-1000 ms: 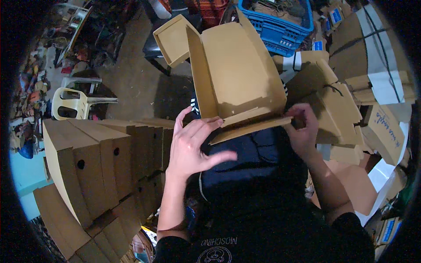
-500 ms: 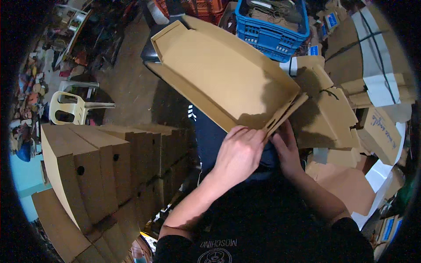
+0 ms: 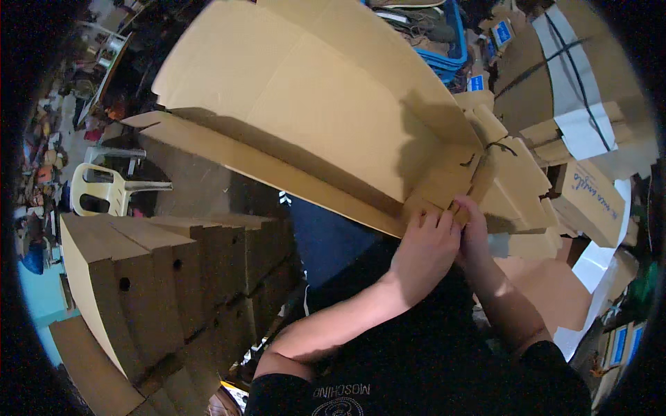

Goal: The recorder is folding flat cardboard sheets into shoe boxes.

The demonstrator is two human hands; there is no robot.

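A partly folded brown cardboard box (image 3: 298,90) tilts across my lap, its inside facing up. Its long side walls stand raised, and loose flaps stick out at its far left end. At the box's near right corner my left hand (image 3: 431,246) is closed on the end panel, fingers bent over the edge. Close beside it, my right hand (image 3: 474,225) pinches the same end panel from the right. Part of the right fingers is hidden behind the cardboard.
Closed cardboard boxes (image 3: 152,298) with round holes are stacked at the left. A cream plastic chair (image 3: 97,191) stands behind them. A blue crate (image 3: 451,59) holding shoes is at the back. Flat cardboard pieces (image 3: 517,184) and a large strapped carton (image 3: 513,97) lie to the right.
The box has come up closer and swung left, with its far end now spread into loose flaps. Both hands have shifted right along the near end, still gripping it.
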